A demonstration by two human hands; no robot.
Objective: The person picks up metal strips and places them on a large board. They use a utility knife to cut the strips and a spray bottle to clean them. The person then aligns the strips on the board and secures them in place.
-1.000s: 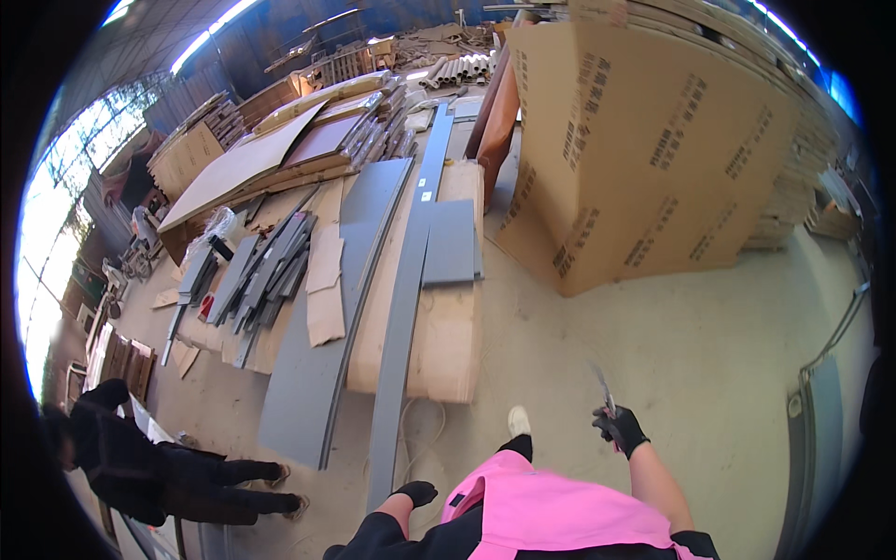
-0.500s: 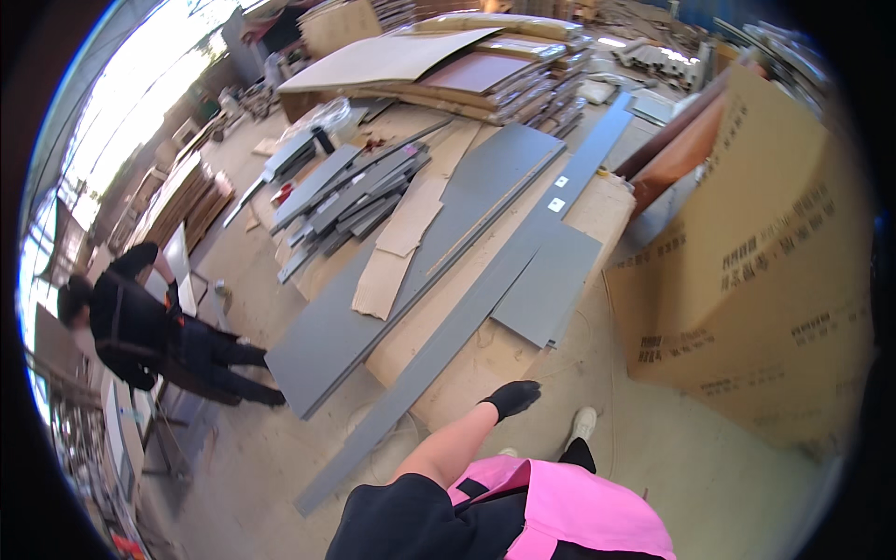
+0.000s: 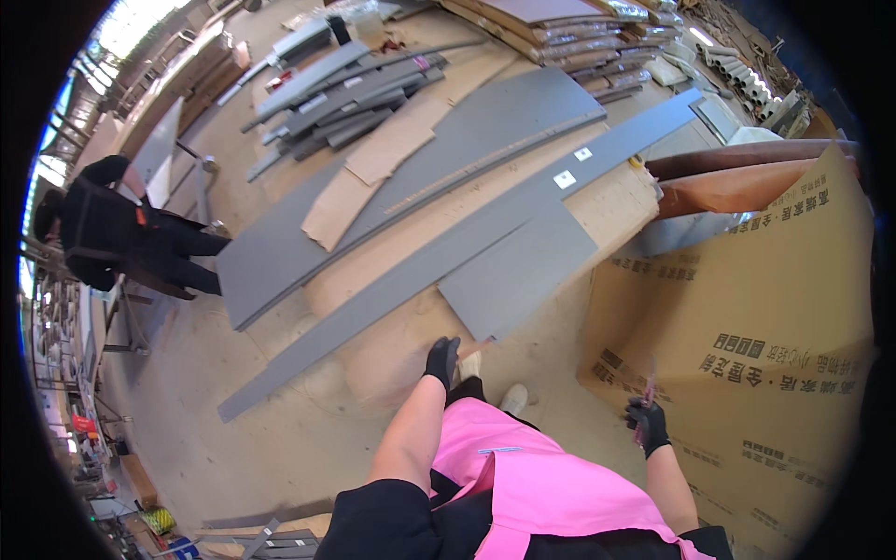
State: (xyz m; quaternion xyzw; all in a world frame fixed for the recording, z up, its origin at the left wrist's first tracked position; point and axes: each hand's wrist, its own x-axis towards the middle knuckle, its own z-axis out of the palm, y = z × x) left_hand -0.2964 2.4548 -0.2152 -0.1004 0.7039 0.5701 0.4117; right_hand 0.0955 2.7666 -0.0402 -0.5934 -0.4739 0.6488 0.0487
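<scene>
My left hand [image 3: 442,359], in a black glove, is held low in front of me with its fingers stretched out and nothing visible in them. It appears near the close edge of the pale brown board [image 3: 373,350] that lies under the grey panels. On the right, my black-gloved right hand [image 3: 651,425] is closed around a slim pinkish knife-like tool [image 3: 649,390], its thin end pointing up. Beside that hand stands a large brown cardboard sheet [image 3: 747,308] with dark print. A grey rectangular panel [image 3: 523,271] and a long grey strip [image 3: 373,313] with white labels lie ahead of me.
A wide grey panel [image 3: 523,107] with torn cardboard [image 3: 397,154] on it lies farther off. Several grey strips [image 3: 341,107] are piled behind, near stacked wrapped boards [image 3: 579,42]. Rolled brown sheets [image 3: 728,177] rest at the right. Another person [image 3: 121,224] in dark clothes stands left.
My right hand with the slim tool has come into view beside the cardboard sheet. My left hand has moved left and toward the boards' near edge. The view has tilted downward.
</scene>
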